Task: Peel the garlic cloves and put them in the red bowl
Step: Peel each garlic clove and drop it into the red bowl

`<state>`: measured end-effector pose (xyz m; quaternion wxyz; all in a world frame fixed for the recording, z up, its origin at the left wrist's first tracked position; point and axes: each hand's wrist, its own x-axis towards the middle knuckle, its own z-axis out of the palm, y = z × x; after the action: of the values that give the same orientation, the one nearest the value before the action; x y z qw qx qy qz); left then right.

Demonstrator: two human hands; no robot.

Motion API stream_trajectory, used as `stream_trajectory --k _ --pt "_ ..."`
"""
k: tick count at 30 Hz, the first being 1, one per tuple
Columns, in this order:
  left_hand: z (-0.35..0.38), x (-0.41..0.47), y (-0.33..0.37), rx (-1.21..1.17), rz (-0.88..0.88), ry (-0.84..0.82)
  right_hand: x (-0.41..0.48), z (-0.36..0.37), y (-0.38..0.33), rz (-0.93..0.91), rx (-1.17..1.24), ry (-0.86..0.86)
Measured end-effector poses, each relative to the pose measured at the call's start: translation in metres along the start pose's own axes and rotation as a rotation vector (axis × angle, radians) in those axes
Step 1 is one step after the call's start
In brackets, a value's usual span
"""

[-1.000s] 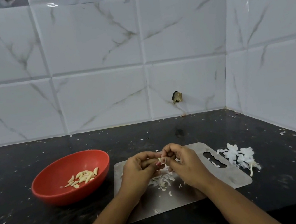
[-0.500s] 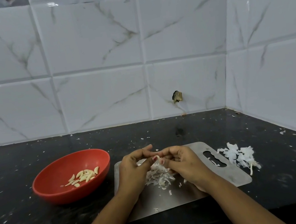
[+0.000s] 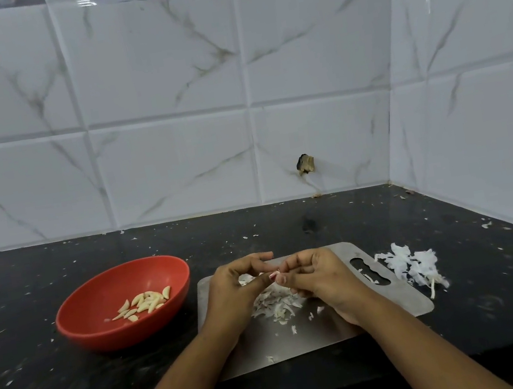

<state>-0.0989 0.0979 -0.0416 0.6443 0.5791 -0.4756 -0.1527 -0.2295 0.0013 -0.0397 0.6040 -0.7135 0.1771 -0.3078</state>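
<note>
Above the board (image 3: 309, 342), left hand (image 3: 234, 287) and right hand (image 3: 320, 276) both pinch one clove (image 3: 277, 277); the bowl (image 3: 101, 335) sits left of the board.

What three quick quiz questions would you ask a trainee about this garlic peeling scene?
1. True or false: the red bowl holds peeled garlic cloves.
2. The steel cutting board lies: A) left of the bowl, B) right of the bowl, C) inside the bowl.
3. Fill in: the left hand and right hand together pinch a ____ above the board.
Key: 1 true; 2 B; 3 garlic clove.
</note>
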Motion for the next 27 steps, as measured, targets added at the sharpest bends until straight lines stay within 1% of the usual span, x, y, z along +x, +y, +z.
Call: stream_trajectory --k 3,14,21,27 --pt "0.0010 -0.0010 0.0006 0.040 0.001 0.005 0.0003 -0.0008 0.0001 0.013 -0.008 -0.017" --pt "0.0011 -0.0030 0.0032 0.044 0.033 -0.030 0.0013 -0.0036 0.0042 -0.006 0.001 -0.072" --pt "0.0001 -0.0023 0.0027 0.039 0.043 -0.024 0.0017 -0.0032 0.0058 -0.061 -0.011 -0.087" --pt "0.0004 -0.0031 0.0036 0.045 0.051 -0.022 0.0027 -0.0035 0.0077 -0.073 -0.006 -0.099"
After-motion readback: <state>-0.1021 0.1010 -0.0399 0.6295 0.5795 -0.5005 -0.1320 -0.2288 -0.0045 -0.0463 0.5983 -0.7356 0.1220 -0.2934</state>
